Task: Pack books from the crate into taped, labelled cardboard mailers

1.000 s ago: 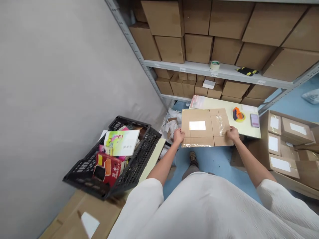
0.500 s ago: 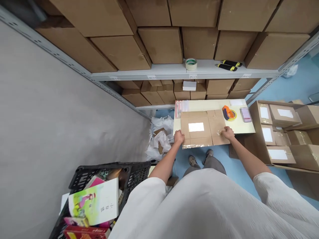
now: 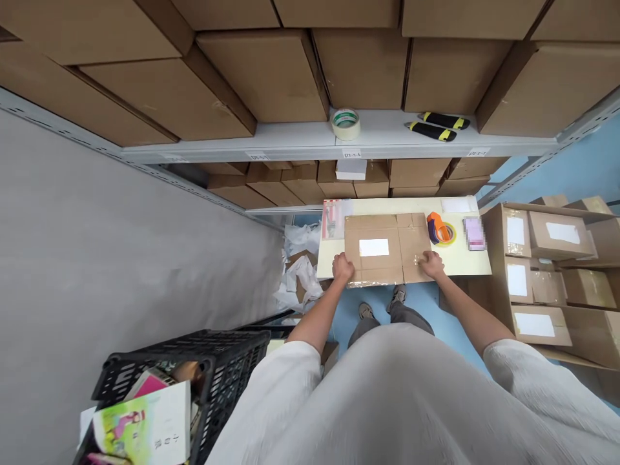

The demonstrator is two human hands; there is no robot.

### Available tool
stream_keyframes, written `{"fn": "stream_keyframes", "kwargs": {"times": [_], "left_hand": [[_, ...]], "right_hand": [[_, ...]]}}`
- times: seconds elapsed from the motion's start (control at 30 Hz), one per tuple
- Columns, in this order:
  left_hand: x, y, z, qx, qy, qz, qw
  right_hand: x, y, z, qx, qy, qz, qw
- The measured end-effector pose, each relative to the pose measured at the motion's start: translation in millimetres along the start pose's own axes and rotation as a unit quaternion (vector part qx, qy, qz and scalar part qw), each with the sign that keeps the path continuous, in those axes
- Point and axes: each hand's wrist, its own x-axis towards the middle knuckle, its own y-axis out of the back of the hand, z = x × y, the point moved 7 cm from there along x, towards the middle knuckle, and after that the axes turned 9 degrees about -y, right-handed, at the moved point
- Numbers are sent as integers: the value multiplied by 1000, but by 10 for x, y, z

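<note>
A flat, closed cardboard box point(image 3: 382, 248) with a white label point(image 3: 373, 247) lies on a cream tabletop point(image 3: 458, 261), its near edge at the table's front edge. Clear tape runs along that near edge and across the seam. My left hand point(image 3: 343, 267) curls over the box's near left corner. My right hand point(image 3: 431, 263) presses with curled fingers on the right flap. Just beyond it stands an orange tape dispenser point(image 3: 438, 227) with a yellow-cored roll.
Shelving above holds stacked cartons, a tape roll point(image 3: 345, 124) and black-and-yellow tools point(image 3: 438, 127). Labelled boxes point(image 3: 535, 278) stand to the right, crumpled white paper point(image 3: 298, 274) lies left of the table, and a black crate point(image 3: 227, 368) holds books at lower left.
My view has tilted up and levelled, so the crate has slid down the picture and the shelves have grown larger. Both hands stay on the box, which sits in the same place on the table.
</note>
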Motion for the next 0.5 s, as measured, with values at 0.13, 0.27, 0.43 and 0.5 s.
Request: {"fn": "stream_keyframes", "kwargs": {"times": [0.13, 0.27, 0.43, 0.5], "left_hand": [[66, -55, 195, -11, 0, 0, 1000], [133, -55, 335, -21, -8, -6, 1000], [216, -63, 506, 18, -89, -22, 996], [238, -125, 628, 25, -154, -42, 987]], "right_hand": [[25, -18, -142, -35, 53, 0, 998], [40, -40, -310, -81, 92, -16, 992], [113, -73, -436, -111, 93, -37, 989], [138, -104, -475, -127, 87, -48, 987]]}}
